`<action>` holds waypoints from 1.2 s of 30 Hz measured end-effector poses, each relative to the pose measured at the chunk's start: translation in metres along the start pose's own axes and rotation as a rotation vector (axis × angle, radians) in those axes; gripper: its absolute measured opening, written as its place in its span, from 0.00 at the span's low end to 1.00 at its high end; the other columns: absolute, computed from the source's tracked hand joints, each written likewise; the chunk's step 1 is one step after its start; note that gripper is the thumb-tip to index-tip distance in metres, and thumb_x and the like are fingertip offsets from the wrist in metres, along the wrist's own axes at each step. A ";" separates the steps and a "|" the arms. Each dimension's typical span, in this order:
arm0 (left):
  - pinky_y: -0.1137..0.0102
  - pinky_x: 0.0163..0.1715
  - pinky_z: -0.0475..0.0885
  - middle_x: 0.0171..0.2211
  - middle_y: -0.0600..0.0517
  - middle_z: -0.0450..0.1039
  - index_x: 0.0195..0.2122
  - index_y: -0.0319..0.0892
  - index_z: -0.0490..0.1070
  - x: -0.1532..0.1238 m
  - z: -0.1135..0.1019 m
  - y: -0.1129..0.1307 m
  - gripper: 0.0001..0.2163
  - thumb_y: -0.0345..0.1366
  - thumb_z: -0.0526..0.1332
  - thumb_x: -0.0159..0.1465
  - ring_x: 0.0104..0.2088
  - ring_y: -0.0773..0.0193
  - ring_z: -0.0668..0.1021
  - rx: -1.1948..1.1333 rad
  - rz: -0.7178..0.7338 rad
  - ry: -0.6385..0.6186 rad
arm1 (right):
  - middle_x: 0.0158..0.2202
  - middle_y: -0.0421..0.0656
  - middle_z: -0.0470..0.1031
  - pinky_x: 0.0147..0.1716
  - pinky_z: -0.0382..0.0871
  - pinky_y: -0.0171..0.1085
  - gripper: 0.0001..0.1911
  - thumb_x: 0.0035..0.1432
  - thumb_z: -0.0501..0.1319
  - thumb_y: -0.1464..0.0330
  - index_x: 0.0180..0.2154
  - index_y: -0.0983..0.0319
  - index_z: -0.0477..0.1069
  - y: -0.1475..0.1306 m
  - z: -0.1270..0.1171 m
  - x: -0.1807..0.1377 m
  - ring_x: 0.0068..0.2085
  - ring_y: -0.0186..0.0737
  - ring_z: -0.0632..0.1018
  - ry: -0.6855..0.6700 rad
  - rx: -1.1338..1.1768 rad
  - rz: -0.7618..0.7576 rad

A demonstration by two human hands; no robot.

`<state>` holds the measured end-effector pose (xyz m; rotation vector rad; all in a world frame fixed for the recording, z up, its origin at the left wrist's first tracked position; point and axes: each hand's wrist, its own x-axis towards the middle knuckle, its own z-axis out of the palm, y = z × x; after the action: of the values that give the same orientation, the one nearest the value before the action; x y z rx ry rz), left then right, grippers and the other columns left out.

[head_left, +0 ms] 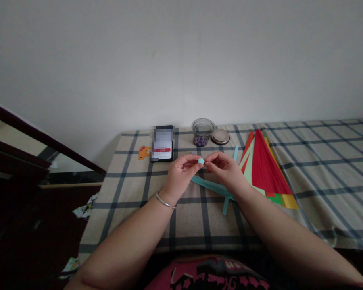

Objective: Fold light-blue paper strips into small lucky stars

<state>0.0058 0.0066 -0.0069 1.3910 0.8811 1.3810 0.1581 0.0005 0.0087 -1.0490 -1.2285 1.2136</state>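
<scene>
Both the left hand (181,174) and the right hand (226,168) are raised a little in front of the person and meet at the fingertips, with a small pale blue paper piece (201,160) caught between them. The left thumb and forefinger pinch the piece from its left side, while the right thumb and forefinger are closed on its right edge, so it sits right in the narrow gap between the hands, its flat, roughly five-sided face showing. Whether the other fingers of either hand press on anything, I cannot tell. Below the hands, turquoise paper strips (213,186) lie slantwise on the checked cloth (133,197), running partly out of sight behind the right hand and wrist, with a short end pointing toward the person. Straight beyond the fingertips, near the wall (181,60), stands a clear plastic tub (203,126) with small purple pieces (201,141) at its bottom, and just to its right rests a round lid (220,136). Left of the tub lies a phone (162,151), its screen partly blurred, beside an orange bear figure (144,152). To the right of the right hand, a fan of red paper strips (268,169) overlies green, yellow and orange ones. A silvery bracelet (163,201) circles the left wrist
</scene>
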 end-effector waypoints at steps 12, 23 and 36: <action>0.66 0.40 0.78 0.35 0.49 0.80 0.33 0.41 0.76 -0.001 0.001 -0.002 0.12 0.42 0.71 0.52 0.35 0.63 0.81 -0.076 -0.067 0.010 | 0.27 0.42 0.75 0.29 0.71 0.36 0.10 0.51 0.66 0.60 0.28 0.60 0.72 0.002 -0.001 -0.006 0.28 0.36 0.75 0.046 -0.236 -0.169; 0.63 0.40 0.78 0.35 0.49 0.81 0.32 0.41 0.76 -0.001 0.001 -0.002 0.15 0.46 0.71 0.50 0.36 0.61 0.82 -0.076 -0.089 0.018 | 0.27 0.42 0.75 0.30 0.71 0.38 0.08 0.53 0.65 0.63 0.27 0.59 0.72 -0.001 -0.002 -0.009 0.29 0.37 0.75 0.051 -0.291 -0.236; 0.65 0.40 0.78 0.34 0.50 0.80 0.31 0.41 0.76 0.000 -0.001 -0.001 0.13 0.43 0.72 0.49 0.35 0.63 0.81 -0.081 -0.076 -0.019 | 0.26 0.42 0.75 0.29 0.70 0.37 0.04 0.52 0.65 0.67 0.27 0.59 0.73 -0.004 -0.005 -0.007 0.28 0.37 0.75 0.013 -0.317 -0.298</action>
<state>0.0052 0.0073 -0.0083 1.2948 0.8483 1.3291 0.1635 -0.0070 0.0117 -1.0512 -1.5390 0.7982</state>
